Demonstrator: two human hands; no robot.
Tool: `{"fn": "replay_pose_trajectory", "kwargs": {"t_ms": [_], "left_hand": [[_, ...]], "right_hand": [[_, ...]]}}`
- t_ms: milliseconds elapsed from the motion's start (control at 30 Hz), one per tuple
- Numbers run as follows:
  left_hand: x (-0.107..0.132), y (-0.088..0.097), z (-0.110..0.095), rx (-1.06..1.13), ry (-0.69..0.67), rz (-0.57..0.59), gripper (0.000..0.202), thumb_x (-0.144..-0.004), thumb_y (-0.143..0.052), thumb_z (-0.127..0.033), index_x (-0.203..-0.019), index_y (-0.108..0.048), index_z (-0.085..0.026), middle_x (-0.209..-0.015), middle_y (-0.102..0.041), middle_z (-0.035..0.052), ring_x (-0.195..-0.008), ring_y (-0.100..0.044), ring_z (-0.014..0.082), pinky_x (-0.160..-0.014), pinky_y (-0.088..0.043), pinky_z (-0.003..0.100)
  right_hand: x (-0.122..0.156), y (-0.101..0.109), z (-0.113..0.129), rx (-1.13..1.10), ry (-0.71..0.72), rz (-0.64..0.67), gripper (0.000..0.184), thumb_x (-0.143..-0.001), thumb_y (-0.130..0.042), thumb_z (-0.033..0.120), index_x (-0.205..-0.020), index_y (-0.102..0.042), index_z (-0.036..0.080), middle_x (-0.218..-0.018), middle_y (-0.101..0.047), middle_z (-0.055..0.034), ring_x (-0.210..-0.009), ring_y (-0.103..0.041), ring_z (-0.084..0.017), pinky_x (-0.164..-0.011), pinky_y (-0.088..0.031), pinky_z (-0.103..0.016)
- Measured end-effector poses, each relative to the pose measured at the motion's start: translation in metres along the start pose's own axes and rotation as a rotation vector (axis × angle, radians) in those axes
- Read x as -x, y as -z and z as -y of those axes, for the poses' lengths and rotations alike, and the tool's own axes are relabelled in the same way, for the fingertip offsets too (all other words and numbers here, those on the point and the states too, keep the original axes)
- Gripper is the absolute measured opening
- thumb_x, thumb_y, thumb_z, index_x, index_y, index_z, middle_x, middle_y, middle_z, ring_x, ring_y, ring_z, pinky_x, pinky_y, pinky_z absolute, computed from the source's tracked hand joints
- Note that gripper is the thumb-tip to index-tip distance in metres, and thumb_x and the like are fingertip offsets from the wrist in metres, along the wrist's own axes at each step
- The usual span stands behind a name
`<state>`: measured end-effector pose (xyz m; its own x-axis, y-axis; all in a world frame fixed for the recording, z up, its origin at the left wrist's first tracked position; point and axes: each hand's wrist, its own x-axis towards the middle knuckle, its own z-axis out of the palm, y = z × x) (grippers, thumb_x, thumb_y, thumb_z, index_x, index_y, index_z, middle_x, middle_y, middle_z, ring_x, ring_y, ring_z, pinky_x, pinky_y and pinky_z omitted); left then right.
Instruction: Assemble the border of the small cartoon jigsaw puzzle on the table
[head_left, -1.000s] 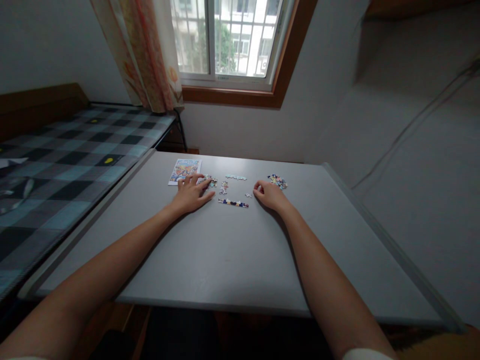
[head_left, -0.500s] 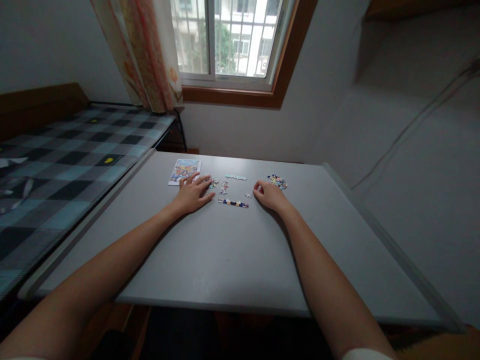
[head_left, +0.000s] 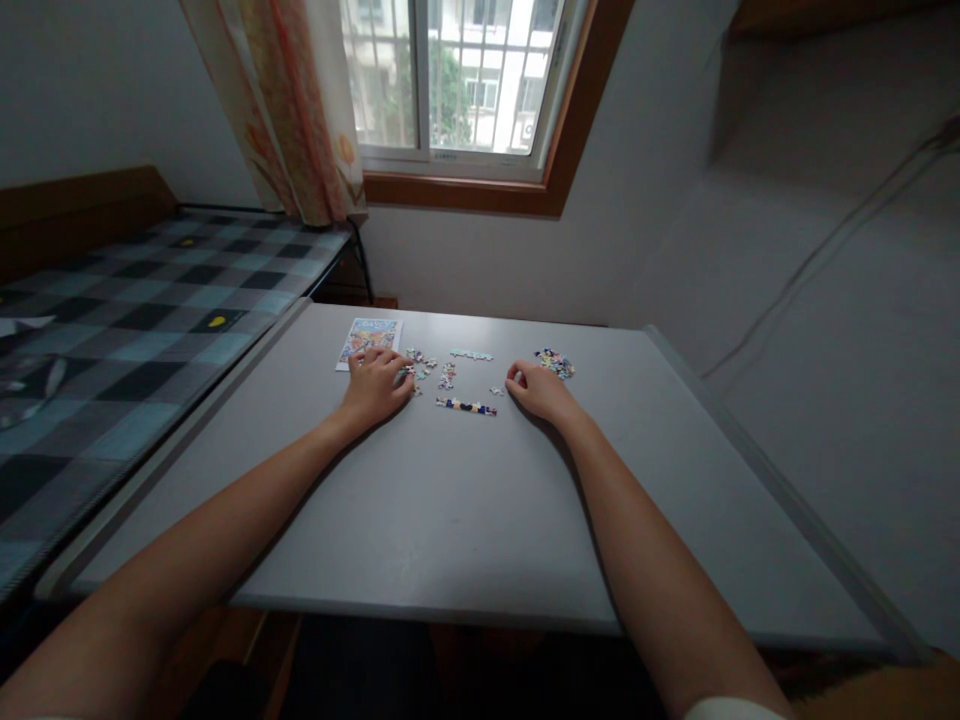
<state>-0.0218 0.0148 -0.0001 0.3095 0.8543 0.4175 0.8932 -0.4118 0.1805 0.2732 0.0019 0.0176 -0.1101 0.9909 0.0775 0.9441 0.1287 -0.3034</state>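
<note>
Checkered bed at left, window behind, white table in front. Puzzle strips on table: pale strip far side, dark strip near side, short strip between, leftward. Left hand loosely spread, released, blocking lower part of picture card, beside loose pieces. Right hand fingers curled near small piece, can't tell if gripping anything; piece pile just beyond.

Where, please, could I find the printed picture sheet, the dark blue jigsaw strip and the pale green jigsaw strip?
Printed picture sheet (head_left: pixel 373 337), head view: on its upper, uncovered part.
Dark blue jigsaw strip (head_left: pixel 467 407), head view: mid-length.
Pale green jigsaw strip (head_left: pixel 472 355), head view: mid-length.
</note>
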Motion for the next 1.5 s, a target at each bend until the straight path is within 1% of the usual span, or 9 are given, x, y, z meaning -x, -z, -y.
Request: {"fn": "replay_pose_trajectory", "kwargs": {"t_ms": [133,367,567,733,833,1000,1100,1300,1500], "left_hand": [[0.0006,-0.0038,0.0023,0.023,-0.092,0.057,0.030,-0.090,-0.051,-0.040,-0.110,-0.069,-0.026,-0.121,-0.065,0.0061,-0.122,-0.044,0.0302,-0.102,-0.025,0.050],[0.0000,-0.0042,0.0013,0.018,-0.129,0.145,0.042,-0.095,-0.042,-0.047,-0.129,-0.059,-0.029,-0.142,-0.052,0.0049,-0.136,-0.033,0.0310,-0.107,-0.020,0.052],[-0.0002,-0.0040,0.0006,-0.023,-0.097,0.182,0.049,-0.097,-0.035,-0.052,-0.138,-0.051,-0.031,-0.148,-0.045,0.0057,-0.138,-0.032,0.0318,-0.107,-0.021,0.053],[-0.0003,-0.0054,0.0010,-0.018,-0.020,0.168,0.061,-0.095,-0.037,-0.054,-0.146,-0.039,-0.022,-0.145,-0.048,0.0118,-0.136,-0.035,0.0340,-0.106,-0.022,0.055],[-0.0002,-0.0052,0.0007,-0.019,-0.004,0.149,0.060,-0.094,-0.038,-0.054,-0.145,-0.041,-0.022,-0.145,-0.048,0.0126,-0.136,-0.034,0.0340,-0.106,-0.022,0.055],[0.0007,-0.0010,-0.0025,0.001,-0.054,0.141,0.046,-0.093,-0.043,-0.051,-0.130,-0.057,-0.027,-0.145,-0.048,0.0082,-0.137,-0.034,0.0316,-0.107,-0.021,0.053],[0.0008,0.0005,-0.0037,0.000,-0.072,0.155,0.042,-0.093,-0.045,-0.051,-0.125,-0.061,-0.029,-0.146,-0.048,0.0069,-0.137,-0.034,0.0307,-0.107,-0.021,0.053],[0.0004,-0.0024,-0.0011,-0.024,-0.069,0.180,0.047,-0.094,-0.041,-0.052,-0.132,-0.056,-0.030,-0.144,-0.051,0.0070,-0.134,-0.036,0.0314,-0.106,-0.021,0.054],[-0.0003,-0.0044,0.0008,-0.032,-0.081,0.195,0.051,-0.093,-0.041,-0.054,-0.136,-0.053,-0.029,-0.148,-0.046,0.0048,-0.136,-0.032,0.0338,-0.106,-0.020,0.054]], "right_hand": [[0.0002,-0.0003,-0.0003,0.006,-0.003,-0.008,0.014,-0.087,-0.054,0.026,-0.092,-0.065,0.020,-0.079,-0.070,-0.0033,-0.069,-0.059,-0.015,-0.065,-0.036,-0.023],[0.0005,-0.0006,0.0000,0.004,-0.006,0.005,0.013,-0.087,-0.054,0.025,-0.093,-0.064,0.021,-0.079,-0.070,-0.0030,-0.070,-0.059,-0.015,-0.064,-0.036,-0.023],[0.0010,0.0008,0.0010,0.012,-0.007,-0.001,0.014,-0.087,-0.054,0.026,-0.092,-0.065,0.020,-0.079,-0.070,-0.0030,-0.069,-0.058,-0.014,-0.063,-0.035,-0.023],[0.0017,0.0026,0.0022,-0.002,-0.007,0.001,0.015,-0.087,-0.054,0.025,-0.093,-0.066,0.019,-0.079,-0.070,-0.0035,-0.070,-0.059,-0.015,-0.064,-0.036,-0.023],[0.0015,0.0021,0.0017,0.003,-0.010,0.006,0.015,-0.087,-0.054,0.025,-0.094,-0.066,0.019,-0.080,-0.070,-0.0039,-0.070,-0.060,-0.015,-0.065,-0.037,-0.023],[0.0002,-0.0001,-0.0009,0.004,-0.002,-0.001,0.015,-0.087,-0.053,0.026,-0.094,-0.066,0.020,-0.081,-0.070,-0.0038,-0.071,-0.060,-0.015,-0.066,-0.037,-0.024],[-0.0006,-0.0013,-0.0020,0.008,-0.001,-0.002,0.015,-0.087,-0.054,0.026,-0.094,-0.065,0.020,-0.081,-0.070,-0.0038,-0.071,-0.060,-0.015,-0.065,-0.037,-0.024],[0.0002,0.0002,-0.0003,0.010,-0.008,0.009,0.015,-0.087,-0.054,0.026,-0.094,-0.066,0.019,-0.080,-0.070,-0.0038,-0.071,-0.060,-0.015,-0.065,-0.036,-0.023],[0.0012,0.0009,0.0004,0.009,-0.007,0.003,0.016,-0.087,-0.054,0.026,-0.094,-0.066,0.020,-0.080,-0.070,-0.0039,-0.071,-0.060,-0.015,-0.065,-0.037,-0.023]]}}
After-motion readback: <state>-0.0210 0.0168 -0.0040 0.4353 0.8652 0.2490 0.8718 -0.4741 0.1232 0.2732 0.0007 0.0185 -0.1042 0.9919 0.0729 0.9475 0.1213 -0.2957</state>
